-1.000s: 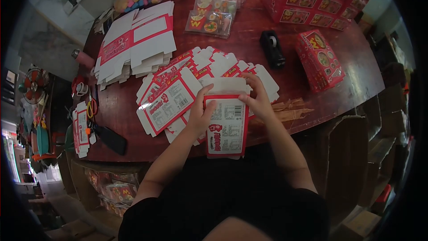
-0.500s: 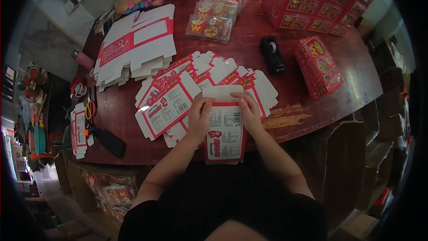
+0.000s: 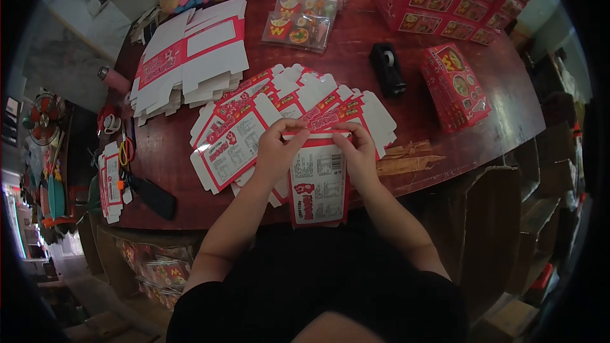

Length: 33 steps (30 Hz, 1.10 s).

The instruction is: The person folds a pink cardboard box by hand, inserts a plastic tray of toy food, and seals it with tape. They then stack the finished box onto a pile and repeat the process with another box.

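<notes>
Red-bordered carton (image 3: 319,190), its pale panel bearing text and a barcode, is pinched by left hand (image 3: 278,149) and right hand (image 3: 357,154) near the front edge of the table (image 3: 181,174).

We note a plain black top (image 3: 318,279), short sleeves (image 3: 437,289) ending above the elbows; bare forearms (image 3: 397,222), bare left hand (image 3: 278,151) and right hand (image 3: 359,157).

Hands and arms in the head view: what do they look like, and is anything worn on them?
The left hand and right hand are human and ungloved. No watch or bracelet shows at either wrist; small rings can't be ruled out. The forearms are uncovered below the short, plain black sleeves.
</notes>
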### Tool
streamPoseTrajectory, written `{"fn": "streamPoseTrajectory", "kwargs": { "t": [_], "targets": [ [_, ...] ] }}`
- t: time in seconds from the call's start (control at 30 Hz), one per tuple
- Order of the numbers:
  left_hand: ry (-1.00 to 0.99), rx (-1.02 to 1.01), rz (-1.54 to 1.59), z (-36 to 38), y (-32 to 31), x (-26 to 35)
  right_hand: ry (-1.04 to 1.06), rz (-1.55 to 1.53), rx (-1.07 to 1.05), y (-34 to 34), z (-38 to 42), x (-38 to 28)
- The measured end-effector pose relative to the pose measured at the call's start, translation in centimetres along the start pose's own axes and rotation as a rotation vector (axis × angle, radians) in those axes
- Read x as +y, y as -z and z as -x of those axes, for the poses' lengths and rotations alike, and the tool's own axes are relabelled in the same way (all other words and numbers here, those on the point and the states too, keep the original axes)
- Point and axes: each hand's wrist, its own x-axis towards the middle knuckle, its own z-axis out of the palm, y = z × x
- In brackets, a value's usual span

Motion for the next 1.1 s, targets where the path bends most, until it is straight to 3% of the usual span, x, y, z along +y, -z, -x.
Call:
{"fn": "streamPoseTrajectory", "kwargs": {
  "t": [0.17,0.27,0.4,0.5,0.6,0.67,0.7,0.77,0.83,0.9,0.93,1.0,1.03,1.1],
  "targets": [
    [-0.045,-0.147,-0.013,0.5,1.0,-0.5,-0.13,-0.179,-0.02,0.5,-1.5,-0.3],
    [-0.004,-0.26,-0.062,1.0,2.3,0.2,-0.252,-0.164,-0.175,2.4,-2.2,-1.2],
    [0.016,-0.325,-0.103,0.6,3.8,-0.6,-0.192,0.164,-0.483,3.4,-2.1,-3.8],
    [-0.027,-0.291,-0.071,0.3,3.4,-1.0,0.02,0.383,-0.465,3.2,-1.5,-4.0],
    [-0.127,-0.215,-0.033,0.5,3.3,-0.8,0.063,0.292,-0.446,4.2,-1.4,-3.1],
    [-0.026,-0.009,0.176,0.3,4.6,-1.4,0.051,-0.321,-0.386,4.3,-1.4,-2.5],
    [-0.096,0.058,0.397,0.0,5.5,-1.8,-0.025,-0.308,-0.294,5.3,-1.5,-2.3],
    [-0.099,0.308,0.678,0.0,6.0,-0.4,-0.02,0.049,-0.295,7.1,-1.3,-0.2],
    [-0.089,0.309,0.825,-0.3,6.4,-0.6,-0.122,0.511,-0.359,7.2,-0.5,1.0],
    [-0.085,0.307,0.888,0.4,4.7,0.1,0.155,0.647,-0.418,4.7,2.7,0.1],
    [-0.023,0.342,0.882,1.2,3.2,0.2,-0.03,0.487,-0.592,4.4,2.8,0.9],
    [0.103,0.206,0.686,2.4,1.6,-2.3,0.005,-0.163,-0.302,3.8,3.8,2.8],
    [0.138,0.086,0.539,3.0,0.8,-2.4,-0.105,-0.369,0.018,3.4,3.1,2.8],
    [0.109,0.028,0.224,3.7,0.5,-0.8,-0.094,-0.518,0.015,3.6,2.4,-1.5]
  ]
}}
